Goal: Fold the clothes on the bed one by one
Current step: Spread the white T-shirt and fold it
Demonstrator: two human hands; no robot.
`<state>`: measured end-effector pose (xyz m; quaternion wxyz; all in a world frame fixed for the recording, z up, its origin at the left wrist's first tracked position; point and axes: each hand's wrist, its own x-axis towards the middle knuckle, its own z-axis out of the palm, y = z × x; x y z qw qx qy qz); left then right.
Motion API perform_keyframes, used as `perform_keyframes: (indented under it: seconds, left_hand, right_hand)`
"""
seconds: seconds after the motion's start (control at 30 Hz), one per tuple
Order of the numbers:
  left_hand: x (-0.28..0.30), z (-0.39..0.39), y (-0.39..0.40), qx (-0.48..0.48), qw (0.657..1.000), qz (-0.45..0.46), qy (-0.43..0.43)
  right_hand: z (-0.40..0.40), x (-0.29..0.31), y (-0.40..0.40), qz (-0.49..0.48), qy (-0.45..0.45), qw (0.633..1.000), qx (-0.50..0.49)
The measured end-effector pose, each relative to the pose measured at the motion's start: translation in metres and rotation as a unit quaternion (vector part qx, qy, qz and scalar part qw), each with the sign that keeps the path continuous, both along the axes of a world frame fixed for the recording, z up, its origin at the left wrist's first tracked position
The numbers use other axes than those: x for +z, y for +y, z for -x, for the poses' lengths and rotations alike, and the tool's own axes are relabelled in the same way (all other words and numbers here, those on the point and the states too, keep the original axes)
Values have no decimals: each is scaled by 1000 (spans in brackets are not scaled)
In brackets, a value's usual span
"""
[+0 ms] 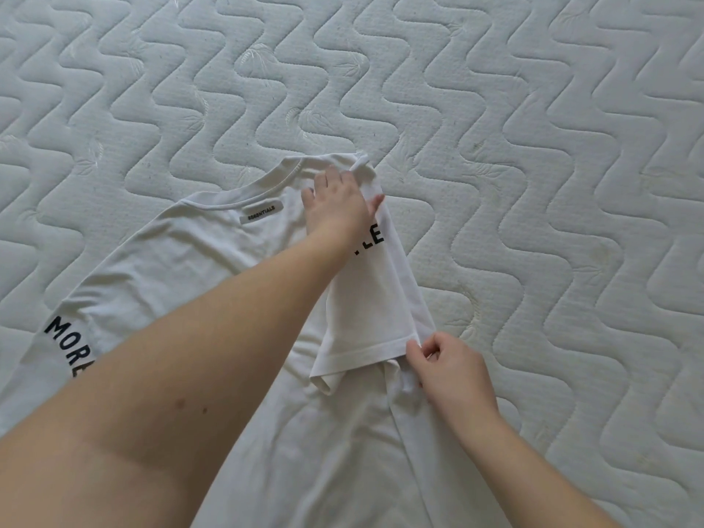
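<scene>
A white T-shirt (213,268) lay spread on the bed (533,146), on a bare quilted mattress with a wavy stitched pattern. The shirt took the lower left and middle of the view, with its collar (244,186) pointing toward 12 o'clock and a small label (261,214) with the word "ESSENTIALS" just under the collar. The left sleeve (64,337), at about 9 o'clock, lay flat and showed black letters "MORE".

The right sleeve (365,299) was folded inward over the body of the shirt, so that its hem (362,358) pointed toward 6 o'clock. Some black letters were visible on it, partly hidden by the arm.

The left hand (337,207) reached across the shirt to the shoulder part, at about 12 o'clock from the folded sleeve. Its fingers were rather straight and pressed flat on the cloth near the fold, with the thumb on the sleeve side; it did not seem to grip anything.

The right hand (445,367) was at the lower end of the folded sleeve, at about 5 o'clock from the left hand. Its fingers were curled, and it pinched the edge of the cloth just beside the sleeve hem. Both hands touched the shirt, one at each end of the fold.
</scene>
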<state>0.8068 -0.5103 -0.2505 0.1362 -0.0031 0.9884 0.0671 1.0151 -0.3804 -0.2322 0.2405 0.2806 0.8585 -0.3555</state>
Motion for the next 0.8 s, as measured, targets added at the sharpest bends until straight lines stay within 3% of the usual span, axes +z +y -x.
perform_keyframes:
  seconds: [0.07, 0.13, 0.23, 0.37, 0.47, 0.67, 0.8]
  left_hand:
    - [1, 6, 1, 47, 994, -93, 29]
    - [3, 18, 1, 96, 979, -180, 22]
    - [8, 44, 2, 77, 978, -190, -36]
    - [13, 74, 14, 32, 986, -132, -101]
    - [8, 84, 13, 105, 972, -166, -130]
    - [-8, 80, 5, 178, 921, -326, -113]
    - [-3, 84, 4, 235, 843, -481, -49]
  right_hand:
    - [-3, -1, 1, -50, 42, 998, 22]
    - [-4, -5, -1, -85, 180, 979, 38]
    - [6, -20, -12, -93, 339, 929, 115]
    - [19, -48, -28, -127, 353, 879, 293]
    - [16, -70, -20, -139, 330, 854, 378]
    - [18, -80, -17, -150, 326, 846, 395]
    - [18, -80, -16, -147, 328, 848, 391]
